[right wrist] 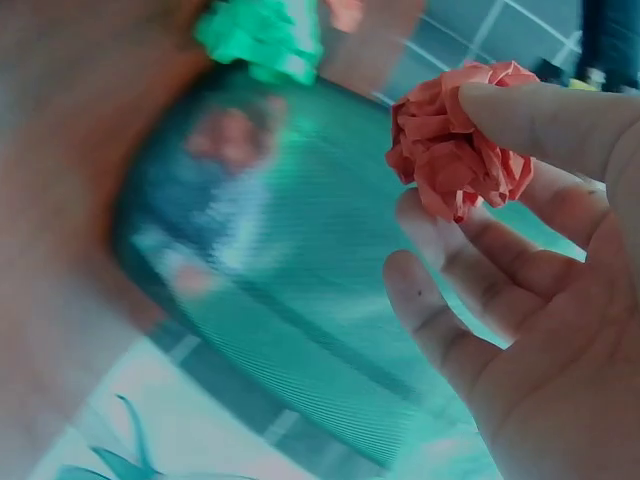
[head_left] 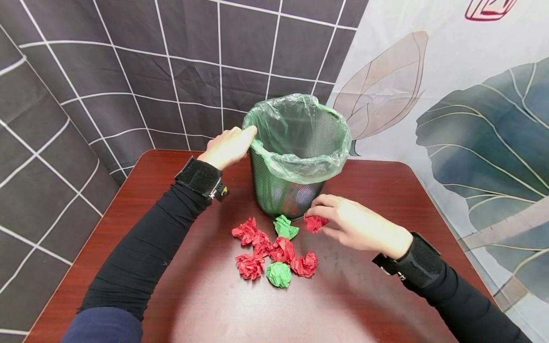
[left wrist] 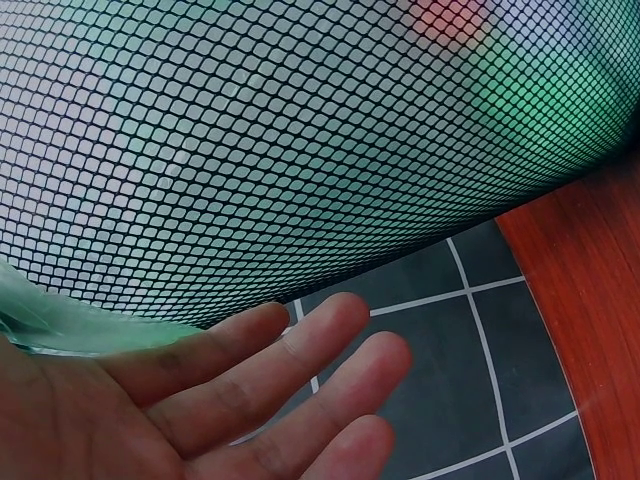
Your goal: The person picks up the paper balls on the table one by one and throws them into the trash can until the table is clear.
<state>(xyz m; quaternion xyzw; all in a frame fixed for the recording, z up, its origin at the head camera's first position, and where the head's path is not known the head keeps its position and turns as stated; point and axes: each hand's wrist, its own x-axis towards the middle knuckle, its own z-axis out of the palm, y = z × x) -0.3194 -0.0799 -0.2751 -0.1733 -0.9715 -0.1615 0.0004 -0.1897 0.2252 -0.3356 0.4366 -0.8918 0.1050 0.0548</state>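
Note:
A black mesh wastebasket (head_left: pixel 279 193) stands on the table, lined with a translucent green bag (head_left: pixel 300 162) folded over its rim. My left hand (head_left: pixel 229 146) holds the rim at its left side, thumb over the top; in the left wrist view its fingers (left wrist: pixel 270 380) extend along the outside of the mesh. Low in front of the wastebasket, my right hand (head_left: pixel 353 223) pinches a red crumpled paper ball (right wrist: pixel 460 140) between thumb and fingers. Nearby lie several more red paper balls (head_left: pixel 249 266) and two green ones, one (head_left: pixel 285 227) close to the base and another (head_left: pixel 279 274) in front.
Blurred coloured shapes (right wrist: pixel 225 140) show through the lower mesh. The reddish-brown table (head_left: pixel 206 305) reaches back to a dark gridded cloth (head_left: pixel 188 76) on the left and a pale leaf-patterned cloth (head_left: pixel 386 119) on the right. Both stand close behind the wastebasket.

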